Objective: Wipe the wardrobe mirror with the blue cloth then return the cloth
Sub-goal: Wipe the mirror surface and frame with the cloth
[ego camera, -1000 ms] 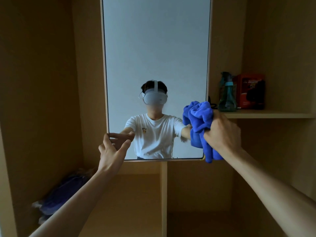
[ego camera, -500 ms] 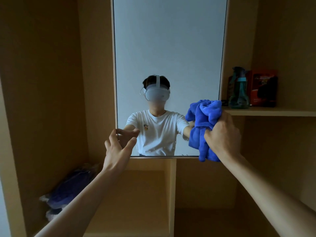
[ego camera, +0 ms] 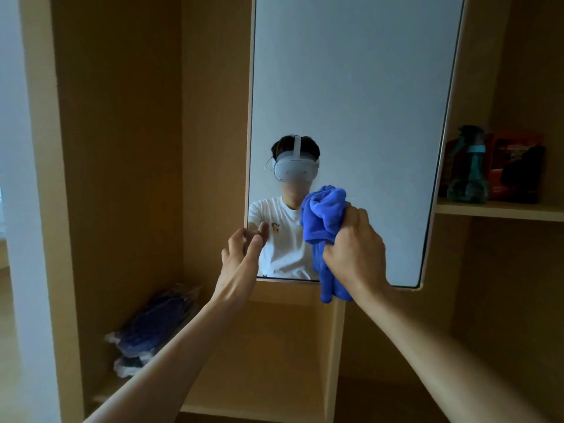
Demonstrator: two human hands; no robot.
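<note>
At the mirror's (ego camera: 351, 87) lower edge, your right hand (ego camera: 355, 254) had its fingers clamped on the bunched blue cloth (ego camera: 325, 218), against the glass or just off it. Your left hand (ego camera: 241, 264) hovered near the lower-left corner, fingers apart. Most wiping, and the return, looked undone.

Dim light-wood wardrobe interior (ego camera: 122, 148), open shelf (ego camera: 500, 210) at right, vertical divider (ego camera: 332, 355) below, pale wall (ego camera: 12, 148) at left
</note>
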